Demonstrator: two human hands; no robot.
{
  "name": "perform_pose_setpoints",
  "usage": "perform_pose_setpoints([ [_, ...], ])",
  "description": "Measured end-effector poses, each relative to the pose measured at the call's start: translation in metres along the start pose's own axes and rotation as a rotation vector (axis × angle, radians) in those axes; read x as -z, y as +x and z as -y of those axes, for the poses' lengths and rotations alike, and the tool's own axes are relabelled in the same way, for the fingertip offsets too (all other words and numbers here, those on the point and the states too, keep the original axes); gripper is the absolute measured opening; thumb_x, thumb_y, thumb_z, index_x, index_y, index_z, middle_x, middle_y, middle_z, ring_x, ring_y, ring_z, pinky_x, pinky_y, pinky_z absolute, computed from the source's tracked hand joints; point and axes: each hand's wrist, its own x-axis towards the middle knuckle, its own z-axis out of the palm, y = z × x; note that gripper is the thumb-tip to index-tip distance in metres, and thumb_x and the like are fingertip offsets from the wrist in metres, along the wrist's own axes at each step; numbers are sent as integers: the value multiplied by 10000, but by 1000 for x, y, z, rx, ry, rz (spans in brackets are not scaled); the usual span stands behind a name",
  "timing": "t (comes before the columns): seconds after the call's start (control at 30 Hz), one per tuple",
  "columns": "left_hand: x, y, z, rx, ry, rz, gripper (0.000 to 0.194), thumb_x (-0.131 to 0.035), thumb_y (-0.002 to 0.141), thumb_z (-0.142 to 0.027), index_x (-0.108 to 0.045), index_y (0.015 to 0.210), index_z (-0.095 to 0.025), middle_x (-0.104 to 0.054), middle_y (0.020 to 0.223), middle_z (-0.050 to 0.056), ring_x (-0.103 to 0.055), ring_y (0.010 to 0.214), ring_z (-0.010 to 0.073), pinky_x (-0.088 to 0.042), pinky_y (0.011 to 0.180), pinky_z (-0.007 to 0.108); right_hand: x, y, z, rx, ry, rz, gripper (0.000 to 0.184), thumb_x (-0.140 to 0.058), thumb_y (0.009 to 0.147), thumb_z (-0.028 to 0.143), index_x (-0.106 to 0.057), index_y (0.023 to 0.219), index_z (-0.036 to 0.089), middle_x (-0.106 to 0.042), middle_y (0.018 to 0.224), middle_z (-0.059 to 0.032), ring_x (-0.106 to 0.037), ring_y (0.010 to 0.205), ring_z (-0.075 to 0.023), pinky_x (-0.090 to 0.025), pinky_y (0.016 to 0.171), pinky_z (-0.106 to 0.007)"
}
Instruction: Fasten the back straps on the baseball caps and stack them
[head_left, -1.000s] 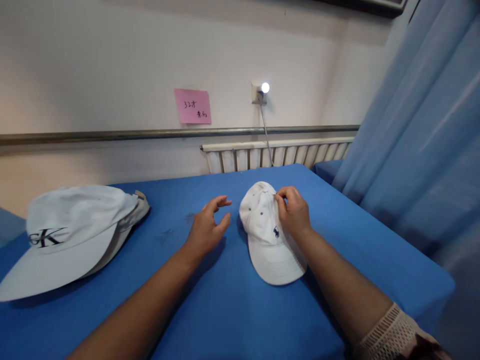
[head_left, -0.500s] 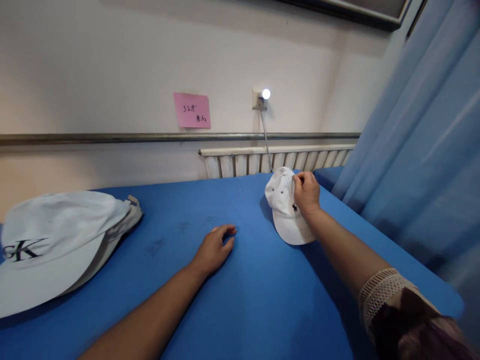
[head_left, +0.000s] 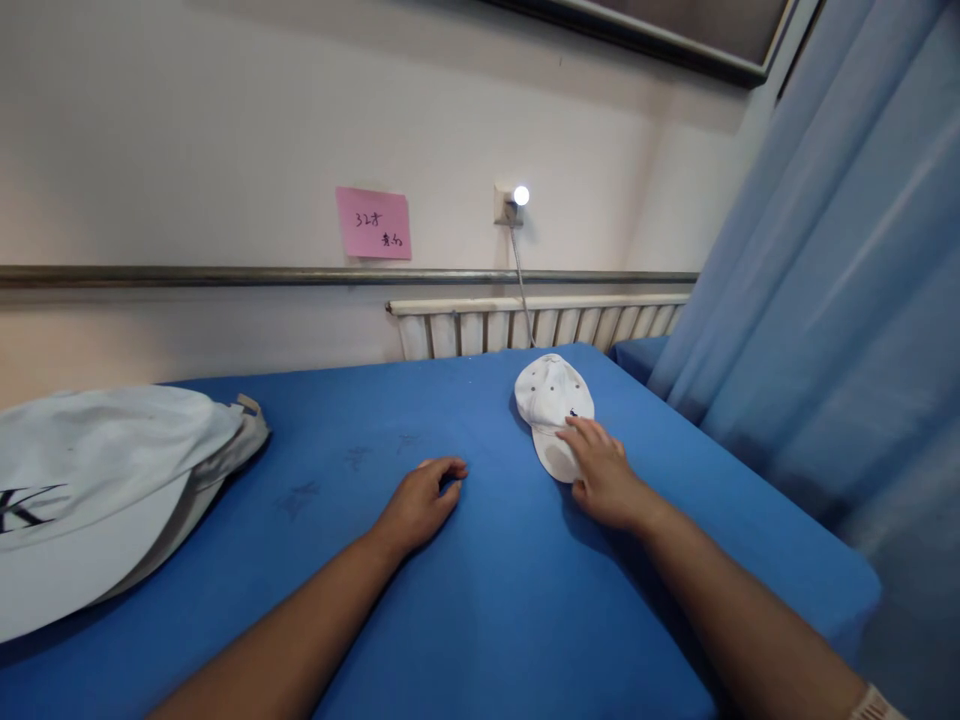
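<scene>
A small white baseball cap [head_left: 550,388] with a dark embroidered logo sits on the blue-covered surface [head_left: 480,600], its brim toward me. My right hand [head_left: 604,475] is at the right side of the brim, fingers stretched out and apart, covering part of it; whether the fingertips touch the cap is hard to tell. On the blue cover to the left rests my left hand [head_left: 420,503], loosely curved with the thumb apart from the fingers and nothing in it. Farther left lies a larger white cap [head_left: 112,450] with black lettering, cut off by the view's edge, over a greyish cap [head_left: 244,440].
A pink note [head_left: 373,224] with handwriting is stuck to the wall. Right of it, a glowing plug and cord sit at a wall socket [head_left: 506,207]. Below runs a rail [head_left: 262,277] above a white radiator [head_left: 480,325]. A blue curtain [head_left: 810,260] hangs along the right side.
My right hand has let go of the small cap's crown and moved down toward me to its brim, fingers opening out. My left hand has stayed on the cover. The view has shifted slightly.
</scene>
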Motion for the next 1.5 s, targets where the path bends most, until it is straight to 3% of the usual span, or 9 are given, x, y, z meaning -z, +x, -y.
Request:
perform_pose_setpoints([
  [0.17,1,1,0,19,16,31,298,-530,831,-246,-673,1083,-178,-745,1047,78,-673,1007,227,-502,971,412,6,-5,6,-77,-133,191,653,-493,771,48,-497,1400,222,-343,1577,-99,-322,1403,-319,-317,1064,-526],
  [0.4,4,0,-1,11,22,42,289,-541,820,-235,-680,1067,-183,-741,1051,73,-671,1013,228,-503,965,403,12,0,4,3,-161,149,483,-414,965,172,-478,1436,257,-419,1541,-87,-376,1379,-291,-358,1022,-483],
  [0.77,3,0,0,-33,45,48,279,-532,826,-186,-672,1066,-174,-740,1061,77,-669,1025,220,-500,974,400,20,-11,11,145,-13,157,558,-534,745,58,-621,1274,216,-553,1394,-97,-477,1280,-247,-306,1066,-432],
  [0.9,1,-5,-2,-45,80,33,277,-542,821,-153,-676,1062,-175,-745,1051,68,-673,1018,203,-506,963,363,16,-11,13,158,10,111,384,-517,836,129,-646,1195,182,-649,1225,-109,-566,1135,-254,-361,1004,-431],
  [1.1,-1,-21,-7,-47,186,-35,276,-566,832,-161,-672,1085,-197,-742,1085,50,-667,1030,201,-489,996,362,-3,-15,68,271,167,89,296,-434,913,116,-642,1118,167,-663,1160,-120,-604,1074,-244,-433,942,-395],
  [1.2,21,-29,-2,-1,264,-167,366,-542,851,-167,-615,1210,-181,-689,1210,98,-613,1145,243,-429,1066,432,-13,-18,121,306,362,158,269,-470,897,109,-638,1087,199,-668,1115,-82,-622,1001,-208,-466,901,-352],
  [1.33,84,-48,15,132,397,-455,479,-493,885,-181,-480,1358,-111,-467,1460,207,-374,1388,335,-256,1153,552,-34,-17,179,244,551,313,218,-505,880,113,-649,1017,202,-672,1007,-48,-635,914,-170,-491,835,-288],
  [1.43,133,-69,30,379,722,-810,585,-583,846,-225,-431,1402,-126,-325,1554,204,-234,1449,381,-207,1151,593,-50,-15,192,326,533,352,239,-521,860,99,-653,1036,194,-661,1040,-59,-623,955,-180,-483,866,-306],
  [1.5,154,-84,38,523,826,-854,718,-658,801,-276,-366,1438,-118,-239,1585,221,-163,1464,411,-187,1143,622,-55,-16,187,402,549,352,274,-521,855,90,-643,1076,198,-654,1073,-57,-610,993,-181,-475,893,-315],
])
